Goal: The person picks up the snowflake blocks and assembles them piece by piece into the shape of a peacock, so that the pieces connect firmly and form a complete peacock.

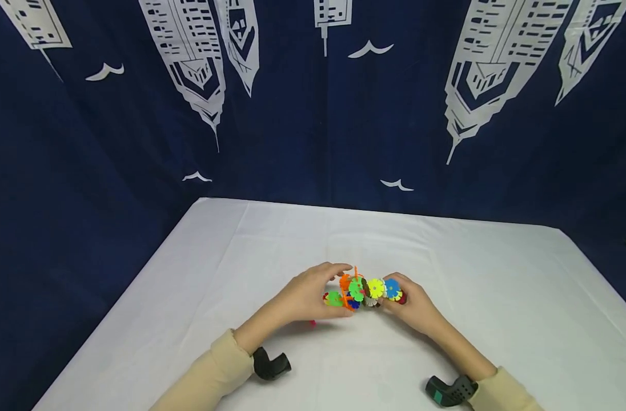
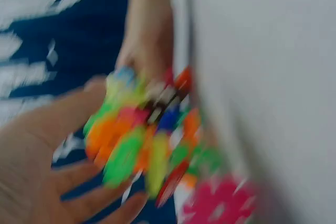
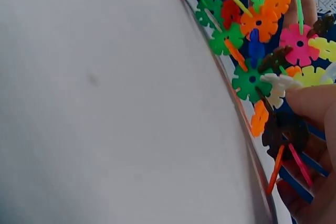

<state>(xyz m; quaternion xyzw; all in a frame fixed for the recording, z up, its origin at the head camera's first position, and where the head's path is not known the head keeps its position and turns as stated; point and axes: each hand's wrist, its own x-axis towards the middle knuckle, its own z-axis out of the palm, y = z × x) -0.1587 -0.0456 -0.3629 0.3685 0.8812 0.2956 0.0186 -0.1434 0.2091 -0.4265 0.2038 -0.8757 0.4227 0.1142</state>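
A cluster of joined, multicoloured plastic snowflake discs [image 1: 356, 289] is held above the white table, at its near middle. My right hand [image 1: 410, 302] pinches its right end; in the right wrist view the thumb [image 3: 315, 100] presses a white disc, with a black disc [image 3: 286, 135] below. Around the cluster's left end curves my left hand [image 1: 310, 294], thumb and fingers spread wide apart. Those fingers [image 2: 92, 198] look loose in the blurred left wrist view, close behind green, yellow and red discs. A pink disc [image 2: 218, 203] shows at the cluster's near end there.
White cloth covers the table [image 1: 272, 240]. A dark blue curtain [image 1: 292, 142] with white building and bird prints hangs behind it and at the sides. Black wrist-worn devices sit on the left wrist [image 1: 270, 365] and the right wrist [image 1: 450, 391].
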